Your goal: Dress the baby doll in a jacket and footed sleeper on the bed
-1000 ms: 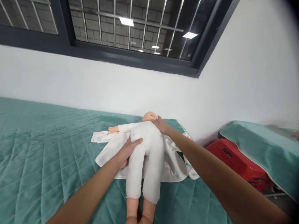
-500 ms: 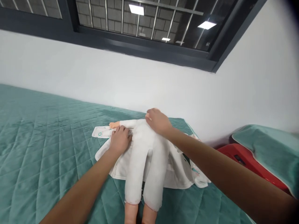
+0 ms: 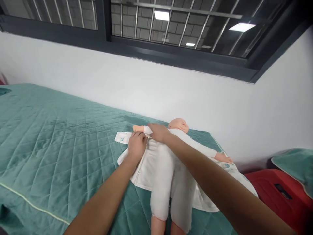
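Note:
A baby doll (image 3: 161, 182) with a white cloth body lies on its back on a spread-out white baby top (image 3: 144, 174). Its head (image 3: 179, 125) is toward the wall, and its legs point at me. My left hand (image 3: 137, 143) is closed, fingers curled on the top beside the sleeve (image 3: 123, 137), which lies flat to the left. My right hand (image 3: 157, 132) wraps round the doll's arm on the left side, close to my left fingers. The doll's other arm (image 3: 205, 149) stretches right over the top. My right forearm covers part of the doll's body.
Green quilted bedding (image 3: 80, 156) spreads under everything. A white wall (image 3: 137, 88) stands right behind it, below a dark-framed window (image 3: 176, 58) with metal bars. At the right is a red object (image 3: 276, 186), partly under a green cloth (image 3: 295, 166).
My right hand has moved from the doll's head and shoulder area to its arm on the left, now beside my left hand. The doll's head and other arm now show. The view has shifted left.

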A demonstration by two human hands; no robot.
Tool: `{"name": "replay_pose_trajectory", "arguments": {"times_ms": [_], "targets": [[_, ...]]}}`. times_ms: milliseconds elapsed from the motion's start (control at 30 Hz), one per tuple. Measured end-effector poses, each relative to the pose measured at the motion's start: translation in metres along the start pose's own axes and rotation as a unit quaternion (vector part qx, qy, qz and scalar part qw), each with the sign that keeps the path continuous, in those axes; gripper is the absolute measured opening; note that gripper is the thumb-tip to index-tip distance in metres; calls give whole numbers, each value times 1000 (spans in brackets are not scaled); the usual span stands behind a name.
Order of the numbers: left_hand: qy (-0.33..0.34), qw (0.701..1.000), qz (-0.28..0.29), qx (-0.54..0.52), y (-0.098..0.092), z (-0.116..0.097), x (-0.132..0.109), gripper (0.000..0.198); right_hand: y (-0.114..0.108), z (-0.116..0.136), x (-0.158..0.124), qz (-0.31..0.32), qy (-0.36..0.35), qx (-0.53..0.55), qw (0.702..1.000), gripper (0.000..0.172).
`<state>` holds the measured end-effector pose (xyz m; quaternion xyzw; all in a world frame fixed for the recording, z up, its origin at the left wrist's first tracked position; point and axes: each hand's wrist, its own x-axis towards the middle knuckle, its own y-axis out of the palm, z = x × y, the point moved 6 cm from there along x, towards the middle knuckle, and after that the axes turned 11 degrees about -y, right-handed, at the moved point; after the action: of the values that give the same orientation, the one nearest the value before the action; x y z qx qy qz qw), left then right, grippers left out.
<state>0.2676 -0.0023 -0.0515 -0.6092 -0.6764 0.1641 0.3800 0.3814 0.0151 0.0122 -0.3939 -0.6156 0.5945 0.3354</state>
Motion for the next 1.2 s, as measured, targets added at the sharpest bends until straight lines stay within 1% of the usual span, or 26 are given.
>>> {"name": "replay_pose_trajectory", "arguments": {"times_ms": [67,133,167,233,333,500,667,800,933,1033,1100,1200], "targets": [[-54,996,-9,-73,-5,10,2,21,-9,-7,-15,-23,-13,20,999,40],[-107,984,2,-140,-6,19,2,20,-13,-8,-28,-39,-34,62,997,39],[-120,979,10,-163,-6,21,2,18,-12,-7,-33,-39,-46,86,994,39],[-126,974,15,-187,-8,23,0,17,-9,-3,-40,-29,-62,111,991,45],[-119,973,11,-199,-14,23,-1,19,-5,2,-45,-25,-56,72,996,51],[-142,962,0,-232,-21,25,0,18,0,7,-46,-20,-30,-22,999,54],[-178,947,-11,-266,-22,28,-1,18,4,10,-45,-9,-16,-60,998,54],[-191,940,-20,-283,-23,31,-2,20,6,11,-45,-1,-8,-75,997,53],[-191,938,-34,-287,-24,32,-1,21,8,10,-46,4,-10,-85,996,50],[-176,942,-29,-283,-24,28,-1,20,11,9,-45,6,-7,-87,996,48],[-145,953,-23,-264,-23,22,-2,21,13,10,-43,8,-4,-87,996,48],[-73,977,-8,-203,-21,9,-6,23,16,12,-41,10,-2,-86,996,49]]}}
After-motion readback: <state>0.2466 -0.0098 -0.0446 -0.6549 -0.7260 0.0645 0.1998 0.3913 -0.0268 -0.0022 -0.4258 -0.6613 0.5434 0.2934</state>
